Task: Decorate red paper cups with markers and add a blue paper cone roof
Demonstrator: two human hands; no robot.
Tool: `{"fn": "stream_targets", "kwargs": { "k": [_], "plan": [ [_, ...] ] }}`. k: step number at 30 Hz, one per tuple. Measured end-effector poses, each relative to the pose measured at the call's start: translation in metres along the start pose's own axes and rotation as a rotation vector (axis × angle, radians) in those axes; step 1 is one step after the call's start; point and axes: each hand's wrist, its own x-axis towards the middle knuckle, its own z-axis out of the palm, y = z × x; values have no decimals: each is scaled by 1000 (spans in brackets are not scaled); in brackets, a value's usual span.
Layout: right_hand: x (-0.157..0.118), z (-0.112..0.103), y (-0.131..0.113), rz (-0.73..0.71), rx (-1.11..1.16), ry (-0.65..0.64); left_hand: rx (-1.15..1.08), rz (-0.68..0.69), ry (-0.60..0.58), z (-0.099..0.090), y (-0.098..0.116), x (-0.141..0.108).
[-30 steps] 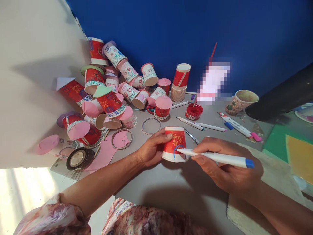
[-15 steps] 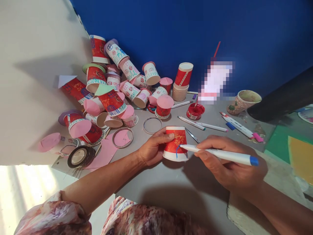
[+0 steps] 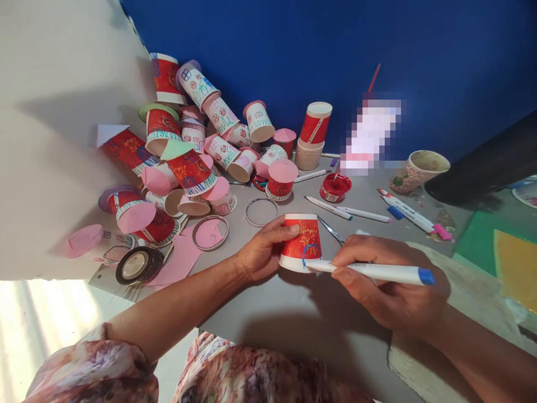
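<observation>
Left hand grips red paper cup at its left side, thumb on front; cup has its wide rim down, over near part of table. Right hand pinches white marker between thumb and fingers, blue end pointing right. Marker tip at lower end of blue arc on cup front; exact contact hard to tell. Scissors just behind cup, partly hidden by right hand. Jar of red paint farther back. Pile of decorated cups back left, black tape roll and pink paper in front of it.
</observation>
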Motion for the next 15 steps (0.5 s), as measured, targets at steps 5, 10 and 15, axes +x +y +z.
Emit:
{"fn": "stream_targets", "kwargs": {
  "k": [5, 10, 15],
  "plan": [
    [0, 0, 0, 24, 27, -23, -11, -16, 5, 0, 0, 0],
    [3, 0, -2, 28, 40, -19, -24, -20, -3, -1, 0, -1],
    [1, -3, 0, 90, 60, 22, -61, -30, -12, -3, 1, 0]
  ]
}}
